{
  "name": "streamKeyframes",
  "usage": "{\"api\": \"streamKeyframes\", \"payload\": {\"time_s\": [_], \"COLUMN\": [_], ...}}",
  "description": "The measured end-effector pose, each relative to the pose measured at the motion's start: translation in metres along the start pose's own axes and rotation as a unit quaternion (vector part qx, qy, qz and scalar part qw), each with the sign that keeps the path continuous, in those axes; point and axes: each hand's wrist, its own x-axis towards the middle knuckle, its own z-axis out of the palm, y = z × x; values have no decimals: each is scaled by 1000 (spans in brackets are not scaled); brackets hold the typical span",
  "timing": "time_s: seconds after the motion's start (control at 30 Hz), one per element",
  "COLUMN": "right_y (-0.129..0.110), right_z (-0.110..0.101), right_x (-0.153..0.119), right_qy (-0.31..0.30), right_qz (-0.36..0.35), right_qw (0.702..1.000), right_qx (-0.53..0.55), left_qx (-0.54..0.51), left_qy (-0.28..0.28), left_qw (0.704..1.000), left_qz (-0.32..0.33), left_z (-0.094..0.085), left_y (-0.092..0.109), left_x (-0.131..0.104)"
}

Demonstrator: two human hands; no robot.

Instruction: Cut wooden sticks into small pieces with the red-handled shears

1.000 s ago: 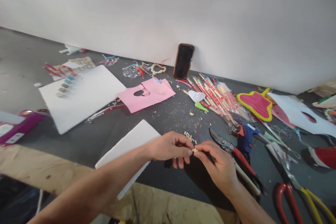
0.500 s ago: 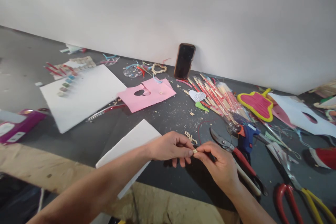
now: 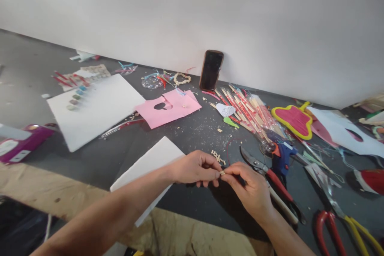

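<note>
Between my two hands is a tiny pale wooden piece, pinched at the fingertips. My left hand comes in over a white board, thumb and forefinger closed on the piece's left side. From the right, my right hand grips the other side of it with thumb and forefinger. Just beyond the fingertips lies a small pile of similar cut pieces. Pruning shears with red and white handles lie beside my right hand. A thin red thread curves on the table near the pile.
A phone leans on the wall behind pink paper and wrapped sticks. To the right are a blue glue gun, scissors and a pink-yellow shape. A large white board lies left.
</note>
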Motion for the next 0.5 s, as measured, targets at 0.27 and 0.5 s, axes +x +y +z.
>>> {"api": "streamKeyframes", "payload": {"time_s": [0.27,0.5], "right_y": [1,-1], "right_z": [0,-1], "right_x": [0,1], "right_qy": [-3,7], "right_qz": [-3,-22], "right_qw": [1000,999], "right_qx": [-13,-23], "left_qx": [3,-11], "left_qy": [1,-2], "left_qw": [1000,1000], "left_qz": [-2,6], "left_z": [1,2], "left_y": [1,0], "left_x": [-1,0]}}
